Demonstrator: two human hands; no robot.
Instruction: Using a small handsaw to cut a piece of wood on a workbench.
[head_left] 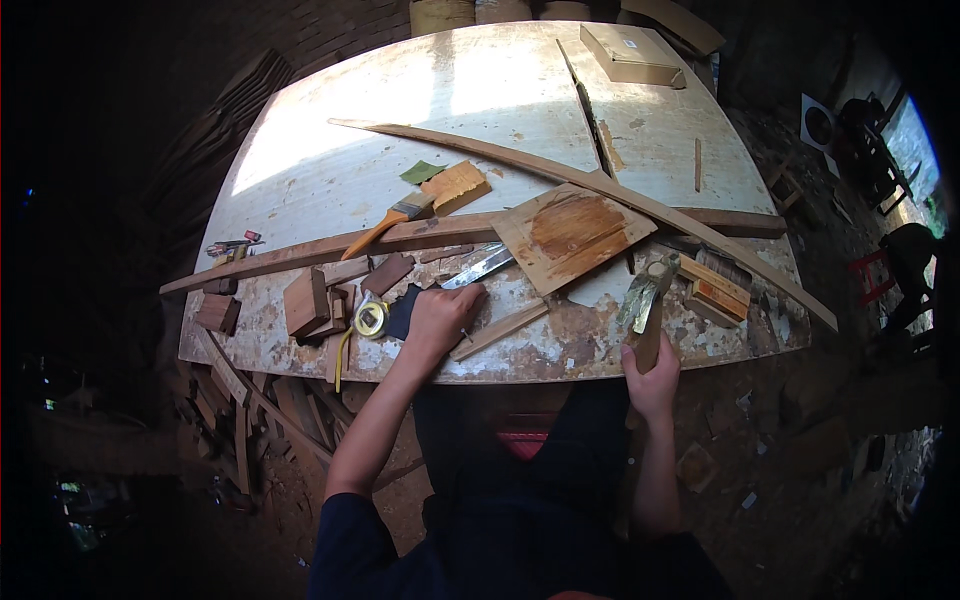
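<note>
Worktable: the large pale, paint-stained wooden worktable (500,90) carries everything; the work is at its near edge.
Long strip: a long, thin, curved wooden strip (560,170) lies across the top, well apart from the hands.
Square board: a square plywood board with a brown stain (572,232) lies just behind the work spot.
Hammer: the wooden-handled hammer with a worn metal head (645,300) is raised over the near edge. In my judgement a short, straight blow is better here than a wide swing.
Slat: a small light wooden slat (500,330) lies at an angle beside the left fingers.
Right hand: the right hand (652,385) is closed around the hammer handle, low on it.
Left hand: the left hand (440,315) rests on the table with fingers curled; it seems to pinch a small nail (467,337), but this is too small to be sure. The fingers should stay low and clear of the hammer head.
Tape measure: a yellow round tape measure (371,318) lies just left of this hand.
</note>
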